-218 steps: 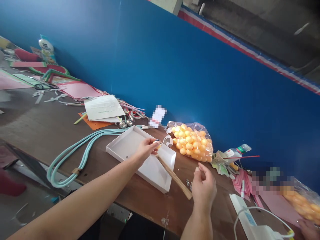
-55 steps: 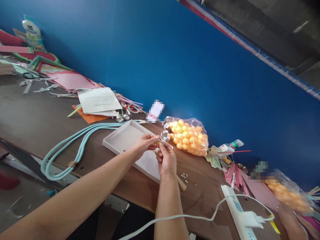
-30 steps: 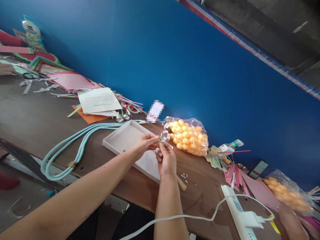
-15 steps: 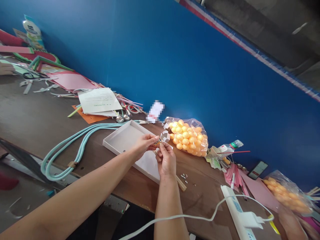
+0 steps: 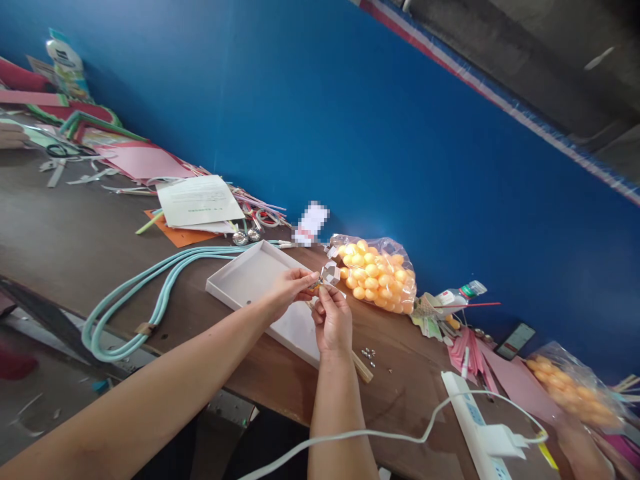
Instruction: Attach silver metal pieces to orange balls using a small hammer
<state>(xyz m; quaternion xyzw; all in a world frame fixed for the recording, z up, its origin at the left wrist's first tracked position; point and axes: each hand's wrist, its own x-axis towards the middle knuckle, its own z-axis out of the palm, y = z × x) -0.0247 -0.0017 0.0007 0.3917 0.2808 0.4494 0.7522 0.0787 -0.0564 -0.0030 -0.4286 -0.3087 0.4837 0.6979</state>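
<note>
My left hand is closed in a pinch on a small shiny metallic piece, whose exact kind is too small to make out. Thumb and forefinger of my right hand pinch at the same piece from the right, fingertips almost touching those of the left. Both hands are over a shallow white box tray. A pale wooden stick shows beyond my right wrist, partly hidden by it. Several small silvery beads or bells lie on the brown table to the right.
Behind the hands is a clear bag of orange balls. Looped light-blue cords lie left, near papers. A white power strip and its cable are front right. Other people's hands show at both edges. A blue wall rises behind.
Almost nothing differs. The hands stay in the same place with the same pinch; only slight finger movement at the small shiny piece can be seen.
</note>
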